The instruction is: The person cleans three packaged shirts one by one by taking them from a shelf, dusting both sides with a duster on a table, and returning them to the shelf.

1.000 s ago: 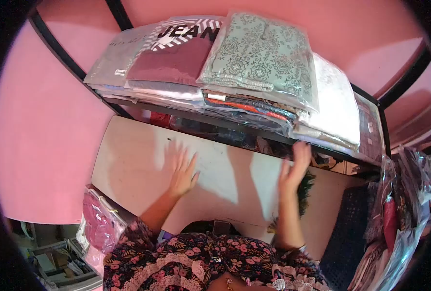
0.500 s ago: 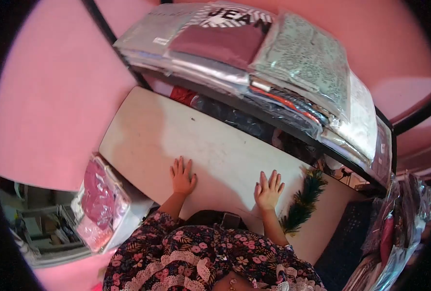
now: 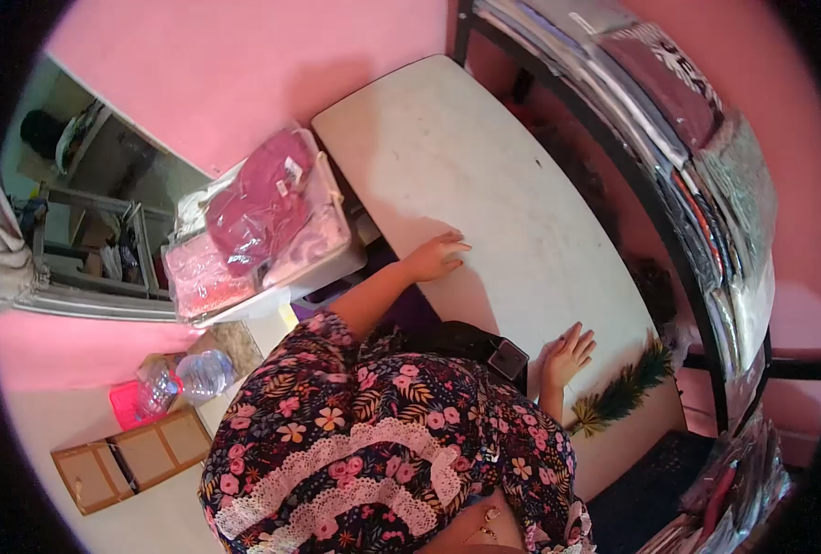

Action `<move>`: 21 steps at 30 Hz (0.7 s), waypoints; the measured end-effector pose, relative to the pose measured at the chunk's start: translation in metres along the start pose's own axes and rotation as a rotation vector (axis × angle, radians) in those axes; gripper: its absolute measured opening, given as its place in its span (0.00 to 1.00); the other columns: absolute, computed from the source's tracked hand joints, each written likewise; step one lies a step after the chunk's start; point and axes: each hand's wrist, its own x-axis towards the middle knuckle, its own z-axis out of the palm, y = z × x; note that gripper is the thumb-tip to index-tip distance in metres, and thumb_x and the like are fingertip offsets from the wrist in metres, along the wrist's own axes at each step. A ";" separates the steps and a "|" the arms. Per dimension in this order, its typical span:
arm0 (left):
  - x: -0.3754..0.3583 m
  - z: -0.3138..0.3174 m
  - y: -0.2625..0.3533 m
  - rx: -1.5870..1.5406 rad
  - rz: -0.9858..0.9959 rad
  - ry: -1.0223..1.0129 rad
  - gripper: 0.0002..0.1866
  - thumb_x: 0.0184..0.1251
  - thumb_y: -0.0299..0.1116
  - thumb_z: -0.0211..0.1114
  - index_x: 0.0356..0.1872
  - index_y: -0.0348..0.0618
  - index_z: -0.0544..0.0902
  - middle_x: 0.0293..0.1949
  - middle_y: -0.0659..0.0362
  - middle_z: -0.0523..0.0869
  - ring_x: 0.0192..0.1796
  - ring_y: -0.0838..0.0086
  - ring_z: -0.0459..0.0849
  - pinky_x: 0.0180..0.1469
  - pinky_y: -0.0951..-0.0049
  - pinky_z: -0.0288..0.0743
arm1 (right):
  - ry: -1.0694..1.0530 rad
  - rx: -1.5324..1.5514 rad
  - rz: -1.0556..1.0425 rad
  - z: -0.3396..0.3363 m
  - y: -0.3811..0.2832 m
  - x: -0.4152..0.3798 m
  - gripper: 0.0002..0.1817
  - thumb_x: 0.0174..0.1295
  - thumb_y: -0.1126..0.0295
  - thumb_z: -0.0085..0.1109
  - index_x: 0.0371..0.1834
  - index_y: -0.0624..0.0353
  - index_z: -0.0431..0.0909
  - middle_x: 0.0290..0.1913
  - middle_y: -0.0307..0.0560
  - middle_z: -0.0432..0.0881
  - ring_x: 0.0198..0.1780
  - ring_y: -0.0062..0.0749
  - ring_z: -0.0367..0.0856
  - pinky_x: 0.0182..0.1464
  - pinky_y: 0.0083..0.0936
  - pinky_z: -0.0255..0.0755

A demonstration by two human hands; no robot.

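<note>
My left hand (image 3: 438, 257) is over the near left part of the white tabletop (image 3: 493, 175), with its fingers loosely bent and nothing in them. Farther right, near the table's front edge, my right hand (image 3: 569, 355) has its fingers spread and is likewise bare. A green tinsel garland (image 3: 624, 386) lies on the tabletop just right of that hand. Between my arms, at my waist, a black square device (image 3: 509, 356) shows against the floral blouse.
A white plastic bin (image 3: 323, 263) with bagged pink clothes stands left of the table. Behind the table, a black rack (image 3: 646, 120) carries stacks of bagged clothes. Plastic bottles (image 3: 203, 374) and a cardboard piece (image 3: 133, 459) lie lower left. More bagged items (image 3: 724, 499) sit lower right.
The view has swung left, bringing the bin, bottles and cardboard further in. My left hand has turned and its fingers, spread flat before, are now loosely bent; the right stays beside the garland.
</note>
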 end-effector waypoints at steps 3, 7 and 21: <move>-0.064 -0.050 0.000 -0.222 -0.031 0.233 0.17 0.60 0.26 0.59 0.52 0.44 0.78 0.56 0.48 0.77 0.60 0.53 0.74 0.62 0.63 0.67 | -0.022 -0.008 0.015 0.001 -0.013 -0.019 0.30 0.67 0.57 0.37 0.73 0.48 0.53 0.73 0.59 0.50 0.72 0.63 0.47 0.66 0.61 0.47; -0.142 -0.111 -0.029 -0.396 -0.205 0.615 0.18 0.61 0.22 0.56 0.53 0.44 0.79 0.52 0.55 0.81 0.52 0.69 0.80 0.54 0.71 0.72 | -0.065 -0.039 0.070 0.001 -0.031 -0.029 0.31 0.67 0.57 0.38 0.73 0.49 0.51 0.73 0.60 0.49 0.72 0.63 0.47 0.66 0.61 0.47; -0.162 -0.228 -0.171 -0.235 -0.409 0.900 0.15 0.62 0.30 0.58 0.50 0.41 0.80 0.36 0.56 0.85 0.35 0.73 0.83 0.40 0.73 0.75 | -0.075 -0.011 0.131 0.015 -0.122 -0.063 0.32 0.63 0.58 0.49 0.71 0.45 0.56 0.72 0.61 0.52 0.70 0.66 0.50 0.64 0.60 0.52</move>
